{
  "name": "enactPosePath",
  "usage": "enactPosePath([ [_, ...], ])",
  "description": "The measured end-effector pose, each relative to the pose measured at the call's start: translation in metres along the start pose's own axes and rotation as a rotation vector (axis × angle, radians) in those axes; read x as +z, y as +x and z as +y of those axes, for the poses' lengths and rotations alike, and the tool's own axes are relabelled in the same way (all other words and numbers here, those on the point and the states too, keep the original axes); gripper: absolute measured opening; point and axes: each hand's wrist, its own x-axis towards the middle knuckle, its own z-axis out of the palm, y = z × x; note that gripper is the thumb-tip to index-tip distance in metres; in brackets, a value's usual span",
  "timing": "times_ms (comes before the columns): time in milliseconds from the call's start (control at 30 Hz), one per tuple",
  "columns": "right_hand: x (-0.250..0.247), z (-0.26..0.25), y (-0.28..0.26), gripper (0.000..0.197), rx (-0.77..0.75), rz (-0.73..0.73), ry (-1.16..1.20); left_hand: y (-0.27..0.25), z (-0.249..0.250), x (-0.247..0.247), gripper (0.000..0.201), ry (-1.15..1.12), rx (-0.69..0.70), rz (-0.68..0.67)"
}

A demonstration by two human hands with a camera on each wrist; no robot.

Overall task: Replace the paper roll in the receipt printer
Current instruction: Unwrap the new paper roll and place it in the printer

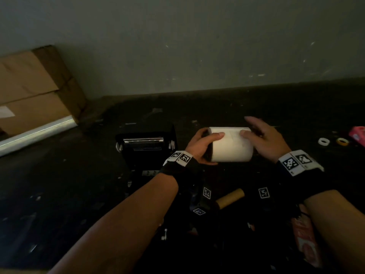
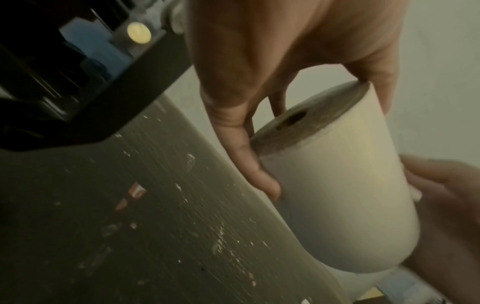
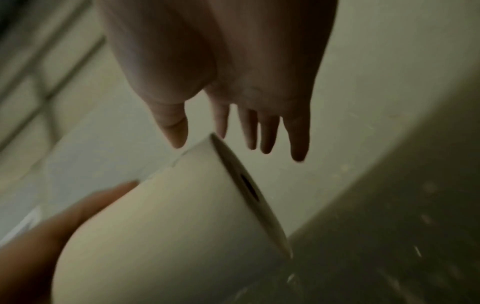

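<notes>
fingers point(image 2: 262, 181) of your left hand point(image 1: 201, 147) curl round the left end of the paper roll point(image 1: 231, 145), thumb laid over the top; your right hand point(image 1: 264, 137) has its fingers spread and nearly straight beyond the right end, with only the thumb resting on the paper. the roll is held in the air over the dark counter point(image 1: 59, 184), just right of the open printer point(image 1: 146, 151), lying sideways.

judge it light and fairly stiff as a full roll, but the outer wrap is thin and smooth, so it could slip, dent or unwind if squeezed. better to hold it by the two flat ends, or round the middle with a soft grip, keeping the loose edge pinned.

the printer's paper bay is dark and partly behind your left wrist, so you cannot see whether it is cleared. a brown cardboard tube point(image 1: 231, 197) lies near you, half hidden. the loose edge of the paper is hard to find.
</notes>
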Motion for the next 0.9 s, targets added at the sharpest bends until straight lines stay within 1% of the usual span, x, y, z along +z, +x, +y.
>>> enactPosePath([
  [67,0.006,-0.004,-0.006,0.044,-0.143,-0.050,-0.183,-0.001,0.000,-0.002,0.059,0.001,0.007,0.009],
  [133,0.012,-0.005,-0.009,0.040,-0.189,-0.048,-0.254,-0.003,0.000,-0.004,0.060,0.016,0.008,0.016],
  [233,0.013,-0.005,-0.009,0.035,-0.210,-0.036,-0.266,-0.003,-0.001,-0.010,0.060,0.070,-0.001,0.014],
  [333,0.016,-0.001,-0.007,0.024,-0.234,-0.022,-0.176,-0.001,-0.003,-0.013,0.059,0.107,-0.007,0.012],
  [400,0.018,0.000,-0.005,0.017,-0.233,0.005,-0.125,0.001,-0.005,-0.013,0.055,0.122,-0.018,0.008],
  [500,0.018,0.002,-0.006,0.017,-0.185,0.002,-0.032,0.004,-0.009,-0.010,0.053,0.093,-0.051,0.007],
  [600,0.017,0.012,-0.010,0.014,-0.098,-0.006,0.166,0.011,-0.013,-0.008,0.058,0.051,-0.070,0.030],
  [667,0.013,0.017,-0.015,0.012,-0.007,0.031,0.315,0.017,-0.017,-0.008,0.063,0.041,-0.080,0.040],
  [733,0.004,0.024,-0.019,0.013,0.061,0.110,0.413,0.024,-0.022,-0.008,0.067,0.057,-0.098,0.048],
  [767,-0.002,0.029,-0.022,0.012,0.081,0.140,0.442,0.026,-0.025,-0.008,0.066,0.067,-0.109,0.054],
  [833,-0.015,0.046,-0.025,0.011,0.115,0.134,0.441,0.031,-0.033,-0.007,0.066,0.086,-0.128,0.062],
  [900,-0.027,0.073,-0.024,0.019,0.170,0.092,0.327,0.036,-0.043,-0.005,0.065,0.092,-0.141,0.081],
])
